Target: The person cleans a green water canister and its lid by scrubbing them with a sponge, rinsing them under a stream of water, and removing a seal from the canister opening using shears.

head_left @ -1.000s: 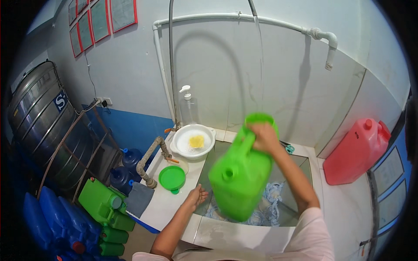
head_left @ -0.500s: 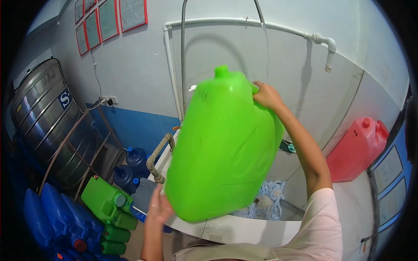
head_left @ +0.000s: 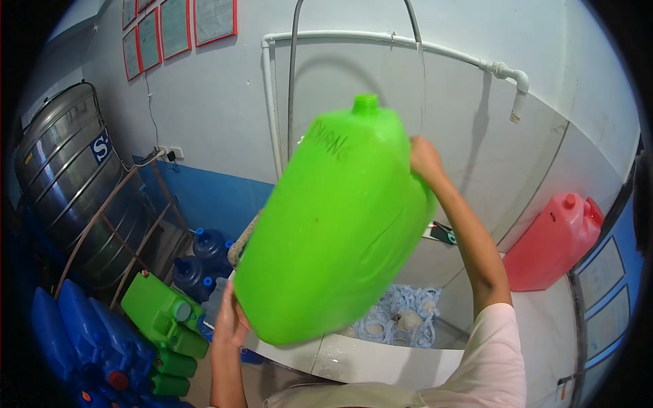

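Observation:
A large bright-green plastic jug hangs tilted in front of me, its uncapped-looking neck up and its base toward the lower left. My right hand is closed round the jug's handle at its upper right; the jug hides the fingertips. At the lower left corner of the base, my left hand rests against the jug, its fingers partly behind it. Below the jug, a tiled basin holds a wet bundle of light-blue cloth or netting.
A red jug stands on the ledge at right. Blue jugs and green jugs crowd the lower left, near round blue bottles. Behind are a steel tank, a white wall pipe and a grey hose.
The green jug has swung slightly left and tilted further, its base moving left. My left hand, apart from the base or barely touching before, now lies against it. My right hand keeps the handle.

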`<act>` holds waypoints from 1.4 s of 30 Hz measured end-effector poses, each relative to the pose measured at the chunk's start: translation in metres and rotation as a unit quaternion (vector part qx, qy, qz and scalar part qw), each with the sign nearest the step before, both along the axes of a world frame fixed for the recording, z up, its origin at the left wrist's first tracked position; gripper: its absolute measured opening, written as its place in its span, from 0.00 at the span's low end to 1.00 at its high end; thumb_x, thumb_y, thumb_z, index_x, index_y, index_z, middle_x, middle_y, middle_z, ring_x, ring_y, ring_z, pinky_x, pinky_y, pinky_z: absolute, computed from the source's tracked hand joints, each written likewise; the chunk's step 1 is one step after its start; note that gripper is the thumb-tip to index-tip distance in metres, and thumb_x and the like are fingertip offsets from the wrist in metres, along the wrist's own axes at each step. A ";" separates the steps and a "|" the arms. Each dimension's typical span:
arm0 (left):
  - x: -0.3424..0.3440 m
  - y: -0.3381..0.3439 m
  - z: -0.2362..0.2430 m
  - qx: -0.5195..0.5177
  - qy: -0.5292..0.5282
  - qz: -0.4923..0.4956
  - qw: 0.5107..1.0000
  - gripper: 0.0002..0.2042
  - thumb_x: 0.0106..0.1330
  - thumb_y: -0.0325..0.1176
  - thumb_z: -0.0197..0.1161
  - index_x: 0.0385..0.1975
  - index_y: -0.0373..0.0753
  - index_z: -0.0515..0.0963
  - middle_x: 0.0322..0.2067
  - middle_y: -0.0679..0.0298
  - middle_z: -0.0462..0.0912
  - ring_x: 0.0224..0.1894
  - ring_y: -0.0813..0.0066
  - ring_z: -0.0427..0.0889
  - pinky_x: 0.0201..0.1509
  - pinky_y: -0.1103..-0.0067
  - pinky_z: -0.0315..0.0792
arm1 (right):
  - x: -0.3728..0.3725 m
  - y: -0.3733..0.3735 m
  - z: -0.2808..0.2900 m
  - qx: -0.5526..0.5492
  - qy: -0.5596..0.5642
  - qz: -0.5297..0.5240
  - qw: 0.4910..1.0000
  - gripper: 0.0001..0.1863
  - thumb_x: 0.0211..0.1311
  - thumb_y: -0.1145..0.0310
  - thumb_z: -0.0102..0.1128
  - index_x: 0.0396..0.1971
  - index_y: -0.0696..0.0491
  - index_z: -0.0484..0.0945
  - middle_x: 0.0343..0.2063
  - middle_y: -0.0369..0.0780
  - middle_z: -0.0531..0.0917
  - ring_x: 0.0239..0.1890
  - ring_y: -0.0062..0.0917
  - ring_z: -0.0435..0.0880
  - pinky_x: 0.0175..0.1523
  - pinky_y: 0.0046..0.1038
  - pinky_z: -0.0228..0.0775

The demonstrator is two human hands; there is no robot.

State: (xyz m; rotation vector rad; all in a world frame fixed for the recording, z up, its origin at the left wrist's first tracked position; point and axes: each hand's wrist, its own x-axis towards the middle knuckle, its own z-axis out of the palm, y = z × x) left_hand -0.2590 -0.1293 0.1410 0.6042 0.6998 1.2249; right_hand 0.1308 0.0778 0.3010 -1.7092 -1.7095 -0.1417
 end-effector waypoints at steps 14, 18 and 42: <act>0.006 0.004 0.001 -0.006 0.041 0.025 0.999 0.27 0.64 0.53 0.44 0.54 0.38 0.62 0.49 0.60 0.72 0.49 0.69 0.72 0.53 0.71 0.65 | 0.003 -0.018 -0.003 -0.012 0.014 -0.057 0.998 0.23 0.42 0.51 0.58 0.27 0.59 0.78 0.29 0.52 0.79 0.33 0.48 0.78 0.37 0.42 0.69; 0.040 0.021 -0.044 -0.056 0.010 0.042 0.997 0.25 0.65 0.53 0.43 0.53 0.39 0.64 0.47 0.61 0.74 0.49 0.71 0.72 0.51 0.72 0.67 | 0.032 -0.005 -0.009 0.014 0.012 0.001 1.000 0.22 0.42 0.52 0.58 0.26 0.60 0.79 0.29 0.53 0.79 0.34 0.48 0.78 0.38 0.41 0.69; 0.075 0.042 0.059 0.121 0.130 0.042 0.983 0.32 0.63 0.51 0.45 0.60 0.33 0.53 0.46 0.49 0.73 0.50 0.63 0.72 0.59 0.73 0.59 | 0.191 -0.086 -0.223 -0.046 0.394 -0.010 0.918 0.16 0.54 0.66 0.53 0.42 0.56 0.74 0.46 0.44 0.76 0.43 0.32 0.77 0.47 0.29 0.67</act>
